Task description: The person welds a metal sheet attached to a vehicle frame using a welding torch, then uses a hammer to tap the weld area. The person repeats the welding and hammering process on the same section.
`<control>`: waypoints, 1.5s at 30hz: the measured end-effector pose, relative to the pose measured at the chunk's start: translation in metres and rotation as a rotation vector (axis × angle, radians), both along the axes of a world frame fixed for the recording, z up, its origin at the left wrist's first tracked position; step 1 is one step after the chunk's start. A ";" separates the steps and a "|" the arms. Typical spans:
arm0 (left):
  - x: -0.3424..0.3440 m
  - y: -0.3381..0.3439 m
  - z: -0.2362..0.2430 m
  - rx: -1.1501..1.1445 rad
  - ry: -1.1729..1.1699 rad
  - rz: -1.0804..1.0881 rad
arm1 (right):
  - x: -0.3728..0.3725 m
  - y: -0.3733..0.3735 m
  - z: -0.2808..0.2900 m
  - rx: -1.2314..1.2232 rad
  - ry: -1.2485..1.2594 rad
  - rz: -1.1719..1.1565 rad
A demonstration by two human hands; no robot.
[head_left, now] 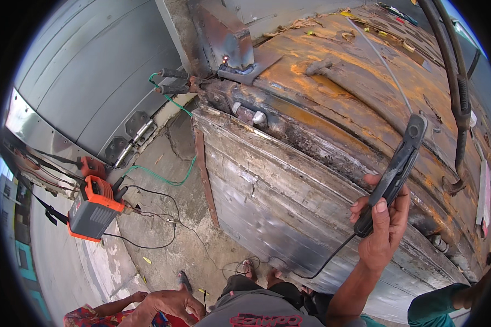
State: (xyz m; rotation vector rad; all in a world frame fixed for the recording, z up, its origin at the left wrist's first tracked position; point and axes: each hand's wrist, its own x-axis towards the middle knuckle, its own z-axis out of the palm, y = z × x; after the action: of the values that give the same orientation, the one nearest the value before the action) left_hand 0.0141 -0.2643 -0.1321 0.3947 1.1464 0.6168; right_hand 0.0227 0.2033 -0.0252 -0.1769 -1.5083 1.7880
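Observation:
My right hand [384,223] is wrapped round a black welding electrode holder [396,169], raised over the edge of a rusty metal surface. A thin grey welding rod [381,60] runs from the holder's jaw toward the far left. The black cable [333,259] hangs down from its handle. My left hand [172,305] is low beside my grey shirt, its fingers loosely bent and apart, with nothing seen in them. Beyond the rusty surface's left corner stands a steel bracket [221,35], with a small glowing spot near its base.
An orange and grey welding machine [95,210] hangs at the left, with black cables and a green wire [169,181]. A hammer-like bar [354,92] lies on the rusty surface. People stand close by: a red patterned garment [79,316] at lower left, a green sleeve [433,305] at lower right.

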 end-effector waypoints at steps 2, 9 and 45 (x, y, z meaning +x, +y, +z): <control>0.001 0.003 0.003 0.012 -0.021 0.019 | -0.006 0.005 -0.001 0.051 0.005 -0.060; 0.016 0.028 0.026 0.176 -0.026 0.165 | -0.016 0.023 -0.013 -0.054 -0.092 0.097; -0.166 0.340 0.052 0.946 2.236 0.823 | -0.046 0.027 -0.024 0.511 -0.248 0.141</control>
State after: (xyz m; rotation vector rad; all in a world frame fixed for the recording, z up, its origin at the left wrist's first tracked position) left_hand -0.1518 0.0756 -0.0800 1.6949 3.1865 1.4967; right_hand -0.0235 0.2308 -0.0497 -0.0368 -2.1504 1.4624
